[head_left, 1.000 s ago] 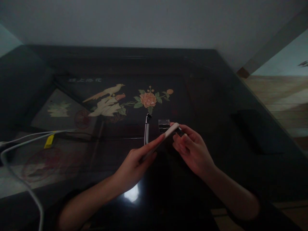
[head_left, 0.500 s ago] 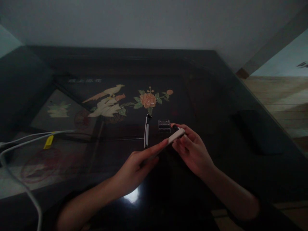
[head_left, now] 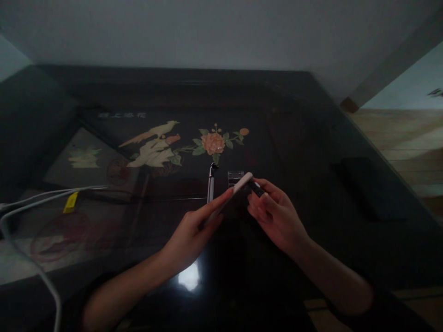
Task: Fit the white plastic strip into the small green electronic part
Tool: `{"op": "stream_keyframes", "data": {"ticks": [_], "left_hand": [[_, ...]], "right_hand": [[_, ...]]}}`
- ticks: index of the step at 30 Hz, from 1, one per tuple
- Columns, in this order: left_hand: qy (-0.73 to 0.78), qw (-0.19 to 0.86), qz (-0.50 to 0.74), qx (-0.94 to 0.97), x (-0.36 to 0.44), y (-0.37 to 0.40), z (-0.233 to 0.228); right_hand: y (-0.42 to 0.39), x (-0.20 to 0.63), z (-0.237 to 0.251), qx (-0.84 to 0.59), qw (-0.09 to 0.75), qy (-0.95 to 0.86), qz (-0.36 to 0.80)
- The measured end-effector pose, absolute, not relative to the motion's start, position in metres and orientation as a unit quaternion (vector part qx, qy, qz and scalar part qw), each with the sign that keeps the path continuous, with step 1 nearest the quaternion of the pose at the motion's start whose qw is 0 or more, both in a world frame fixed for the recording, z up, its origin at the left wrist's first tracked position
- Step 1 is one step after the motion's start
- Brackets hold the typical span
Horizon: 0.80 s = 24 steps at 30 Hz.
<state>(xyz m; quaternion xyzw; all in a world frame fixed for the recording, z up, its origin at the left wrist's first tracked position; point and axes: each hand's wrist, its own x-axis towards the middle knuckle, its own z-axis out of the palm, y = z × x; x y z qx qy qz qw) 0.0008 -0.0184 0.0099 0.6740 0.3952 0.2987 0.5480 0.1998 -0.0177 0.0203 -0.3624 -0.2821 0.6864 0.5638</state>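
Note:
My left hand (head_left: 194, 230) holds a slim white stick-like handle (head_left: 238, 184) that points up and to the right. My right hand (head_left: 275, 214) pinches a small dark piece (head_left: 256, 188) right at the handle's far tip. Both hands hover just above a dark glossy table (head_left: 311, 138) inlaid with a bird and a flower. A second white handle with a dark tip (head_left: 210, 186) lies on the table just beyond my left fingers. Beside it sits a small clear plastic case (head_left: 235, 176), partly hidden by the held handle.
White cables (head_left: 38, 198) with a yellow tag (head_left: 71, 202) run along the table's left side. A flat dark object (head_left: 367, 184) lies near the right edge. A wooden floor (head_left: 398, 138) shows beyond that edge. A lamp's glare reflects between my forearms.
The held handle's tip dipped toward my right fingers half a second ago and has risen again, tilting up and slightly left. My right hand stays at the tip.

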Motion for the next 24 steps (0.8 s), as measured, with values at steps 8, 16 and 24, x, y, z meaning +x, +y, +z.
{"op": "stream_keyframes", "data": {"ticks": [8, 16, 24], "left_hand": [[0.380, 0.546, 0.295, 0.686, 0.0006, -0.0224, 0.0060], [0.353, 0.532, 0.265, 0.722, -0.0007, -0.0268, 0.0094], [0.347, 0.547, 0.287, 0.705, 0.0013, -0.0228, 0.0101]], "right_hand": [[-0.0171, 0.2009, 0.0219, -0.369, 0.567, -0.289, 0.678], [-0.0167, 0.2000, 0.0232, -0.386, 0.571, -0.290, 0.664], [-0.0169, 0.1993, 0.0234, -0.380, 0.566, -0.290, 0.671]]}}
